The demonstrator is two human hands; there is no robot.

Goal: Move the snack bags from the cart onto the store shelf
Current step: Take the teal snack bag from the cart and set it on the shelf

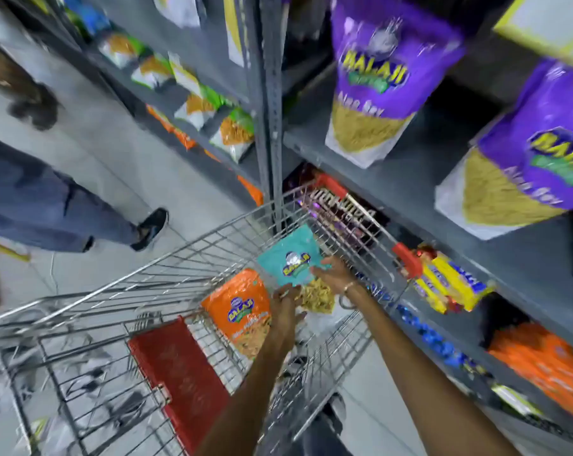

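Inside the wire cart a teal snack bag lies tilted, with an orange snack bag beside it on the left. My left hand grips the teal bag's lower edge. My right hand holds the same bag from its right side, a bangle on the wrist. On the grey store shelf to the right stand two purple snack bags, upright. The view is blurred by motion.
A red child-seat flap sits at the cart's near end. Lower shelves hold yellow packs and orange packs. Another person's legs stand on the aisle floor at left. A further shelf bay holds green-white bags.
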